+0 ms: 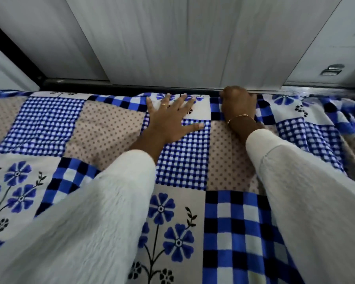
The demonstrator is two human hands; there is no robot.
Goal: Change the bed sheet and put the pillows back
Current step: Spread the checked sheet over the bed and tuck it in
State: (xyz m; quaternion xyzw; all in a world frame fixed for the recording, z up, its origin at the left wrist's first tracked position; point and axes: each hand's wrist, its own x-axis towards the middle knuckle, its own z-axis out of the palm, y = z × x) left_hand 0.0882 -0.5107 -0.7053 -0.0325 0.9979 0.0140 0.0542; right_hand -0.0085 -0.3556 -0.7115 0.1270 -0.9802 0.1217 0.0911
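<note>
Bed sheet in blue, white and beige patchwork lay spread over the mattress in the head view, the only 1 given, filling the frame from the near edge to the far side, where it met a dark rail at the foot of pale wood-grain panels.

The left hand lay flat on the sheet close to that far edge, its fingers spread and straight, palm down, pressing the cloth. A ring showed on 1 finger. The right hand sat just beside it at the very edge, knuckles up and fingers curled down toward the gap by the rail; they seemed to be gripping or pushing the sheet's hem, though the fingertips were hidden, so I cannot tell for sure. A bracelet circled that wrist. Both arms wore white sleeves.

To the right the sheet was rumpled and bunched, not yet pulled smooth. No pillows were in view.

Judging by its folds, the cloth was light, soft and limp, and would likely slide or wrinkle. It was best taken at the hem, with a flat palm holding the nearby cloth steady.
</note>
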